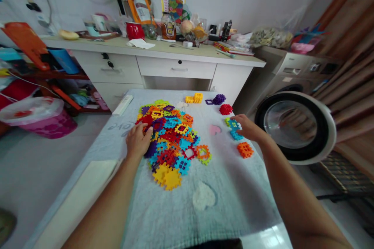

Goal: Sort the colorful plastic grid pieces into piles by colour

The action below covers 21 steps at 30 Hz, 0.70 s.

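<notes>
A heap of colourful plastic interlocking building tiles (172, 136) lies on the cloth-covered table (228, 198). My left hand (138, 138) rests on the heap's left edge, thumb and fingers apart, touching red and purple tiles. At the table's right side my right hand (247, 126) has its fingers around a blue building tile (234, 125); its palm side is hidden. A small green tile (227, 121) lies against the blue one. Sorted groups stand nearby: red tiles (226, 109), purple tiles (219, 99), yellow tiles (198, 98) and orange tiles (245, 150).
A white, long box-like object (123, 105) lies at the table's far left corner. Behind stands a cluttered counter (201, 56) with drawers. To the right is a washing machine with its round door (295, 126) open. A pink bin (43, 118) stands left.
</notes>
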{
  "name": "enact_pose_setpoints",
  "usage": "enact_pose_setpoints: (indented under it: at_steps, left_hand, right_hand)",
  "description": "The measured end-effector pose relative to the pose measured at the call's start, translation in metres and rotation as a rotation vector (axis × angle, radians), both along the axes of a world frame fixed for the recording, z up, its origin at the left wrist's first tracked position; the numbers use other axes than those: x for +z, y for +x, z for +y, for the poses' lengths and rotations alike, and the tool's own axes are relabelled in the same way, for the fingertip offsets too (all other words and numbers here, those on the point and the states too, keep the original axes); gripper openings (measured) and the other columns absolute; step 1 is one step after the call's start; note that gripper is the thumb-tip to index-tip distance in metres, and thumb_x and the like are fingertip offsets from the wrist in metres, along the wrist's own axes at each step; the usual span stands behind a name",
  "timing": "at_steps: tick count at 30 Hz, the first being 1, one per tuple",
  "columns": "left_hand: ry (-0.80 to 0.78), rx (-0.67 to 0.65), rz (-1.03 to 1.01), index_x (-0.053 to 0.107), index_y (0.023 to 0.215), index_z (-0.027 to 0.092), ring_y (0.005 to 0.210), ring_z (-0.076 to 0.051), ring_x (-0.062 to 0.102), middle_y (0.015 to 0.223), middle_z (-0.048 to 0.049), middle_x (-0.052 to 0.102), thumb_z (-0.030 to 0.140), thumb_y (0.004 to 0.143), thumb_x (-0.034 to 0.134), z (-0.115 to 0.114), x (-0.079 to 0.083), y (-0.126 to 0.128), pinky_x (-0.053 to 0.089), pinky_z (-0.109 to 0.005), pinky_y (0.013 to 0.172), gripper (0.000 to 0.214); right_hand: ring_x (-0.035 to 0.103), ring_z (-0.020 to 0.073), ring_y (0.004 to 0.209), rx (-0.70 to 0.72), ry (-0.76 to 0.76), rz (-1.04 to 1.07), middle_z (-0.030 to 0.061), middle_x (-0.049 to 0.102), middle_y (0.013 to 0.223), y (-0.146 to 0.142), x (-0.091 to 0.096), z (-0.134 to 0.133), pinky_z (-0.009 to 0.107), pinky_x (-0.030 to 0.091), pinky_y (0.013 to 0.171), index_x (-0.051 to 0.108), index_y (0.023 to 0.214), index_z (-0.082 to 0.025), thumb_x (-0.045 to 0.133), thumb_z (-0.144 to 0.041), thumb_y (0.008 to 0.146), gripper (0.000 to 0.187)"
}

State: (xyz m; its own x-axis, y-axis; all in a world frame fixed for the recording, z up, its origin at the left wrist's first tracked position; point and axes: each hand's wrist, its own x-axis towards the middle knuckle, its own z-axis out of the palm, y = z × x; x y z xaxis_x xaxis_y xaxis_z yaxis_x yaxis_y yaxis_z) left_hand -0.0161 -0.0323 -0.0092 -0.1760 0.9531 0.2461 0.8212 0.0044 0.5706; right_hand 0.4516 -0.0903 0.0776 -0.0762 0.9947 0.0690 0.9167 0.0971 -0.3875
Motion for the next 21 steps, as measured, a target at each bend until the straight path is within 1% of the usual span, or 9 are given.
enact_pose_setpoints:
  at_steps: [2, 4, 8, 10, 14, 16, 18, 21]
  left_hand:
    - [0.008, -0.014, 0.008, 0.064, 0.122, 0.021, 0.128, -0.032, 0.051, 0.132, -0.0144, 0.060, 0.050, 0.092, 0.042, 0.001, -0.002, -0.001, 0.037, -0.051, 0.111, 0.048]
    - [0.016, -0.023, 0.015, 0.064, 0.121, 0.021, 0.127, -0.031, 0.052, 0.129, -0.0145, 0.061, 0.049, 0.092, 0.042, 0.002, -0.004, -0.002, 0.037, -0.050, 0.111, 0.046]
    - [0.033, -0.022, 0.013, 0.065, 0.120, 0.022, 0.127, -0.029, 0.052, 0.128, -0.0125, 0.061, 0.048, 0.091, 0.044, 0.003, -0.007, -0.004, 0.037, -0.048, 0.112, 0.044]
    - [0.038, -0.024, 0.009, 0.064, 0.120, 0.022, 0.128, -0.029, 0.051, 0.130, -0.0121, 0.060, 0.049, 0.092, 0.043, 0.003, -0.008, -0.004, 0.037, -0.047, 0.113, 0.044]
    - [0.040, -0.022, 0.000, 0.063, 0.121, 0.022, 0.128, -0.029, 0.052, 0.131, -0.0120, 0.060, 0.050, 0.092, 0.042, 0.003, -0.008, -0.004, 0.037, -0.046, 0.113, 0.046]
    - [0.042, -0.024, -0.005, 0.062, 0.122, 0.022, 0.127, -0.028, 0.052, 0.130, -0.0118, 0.060, 0.050, 0.091, 0.043, 0.003, -0.009, -0.004, 0.037, -0.046, 0.113, 0.046]
    - [0.047, -0.026, -0.012, 0.062, 0.123, 0.021, 0.127, -0.028, 0.052, 0.130, -0.0120, 0.061, 0.050, 0.091, 0.043, 0.003, -0.009, -0.004, 0.037, -0.045, 0.113, 0.047]
    - [0.051, -0.029, -0.022, 0.061, 0.125, 0.021, 0.127, -0.028, 0.052, 0.131, -0.0122, 0.061, 0.051, 0.091, 0.044, 0.001, -0.008, -0.004, 0.038, -0.045, 0.113, 0.048]
  right_hand:
    - [0.063, 0.0269, 0.111, -0.005, -0.049, -0.084, 0.0123, 0.060, 0.124, 0.012, -0.002, -0.008, 0.039, 0.048, 0.104, 0.067, 0.122, -0.021, 0.063, -0.001, 0.062, 0.063]
    - [0.063, 0.0273, 0.110, 0.003, -0.080, -0.133, 0.0115, 0.062, 0.120, 0.018, -0.005, -0.013, 0.038, 0.048, 0.103, 0.069, 0.120, -0.022, 0.063, 0.000, 0.062, 0.062]
    - [0.065, 0.0265, 0.106, 0.046, -0.099, -0.146, 0.0098, 0.065, 0.111, 0.020, -0.012, -0.016, 0.036, 0.050, 0.098, 0.072, 0.115, -0.022, 0.063, 0.000, 0.062, 0.058]
    - [0.065, 0.0261, 0.106, 0.045, -0.099, -0.154, 0.0098, 0.065, 0.111, 0.020, -0.017, -0.015, 0.036, 0.050, 0.097, 0.072, 0.115, -0.023, 0.063, 0.001, 0.062, 0.059]
    - [0.064, 0.0263, 0.109, 0.026, -0.113, -0.205, 0.0119, 0.063, 0.117, 0.021, -0.025, -0.014, 0.036, 0.049, 0.100, 0.069, 0.122, -0.021, 0.061, 0.003, 0.063, 0.065]
    - [0.064, 0.0269, 0.111, 0.019, -0.115, -0.224, 0.0125, 0.063, 0.118, 0.022, -0.024, -0.015, 0.037, 0.049, 0.099, 0.068, 0.125, -0.021, 0.061, 0.004, 0.064, 0.067]
    - [0.064, 0.0280, 0.112, 0.000, -0.097, -0.230, 0.0137, 0.062, 0.120, 0.019, -0.019, -0.018, 0.039, 0.049, 0.100, 0.067, 0.127, -0.021, 0.062, 0.003, 0.065, 0.067]
    - [0.062, 0.0289, 0.113, -0.012, -0.038, -0.194, 0.0150, 0.060, 0.124, 0.001, -0.006, -0.021, 0.042, 0.047, 0.103, 0.065, 0.129, -0.021, 0.065, -0.002, 0.070, 0.062]
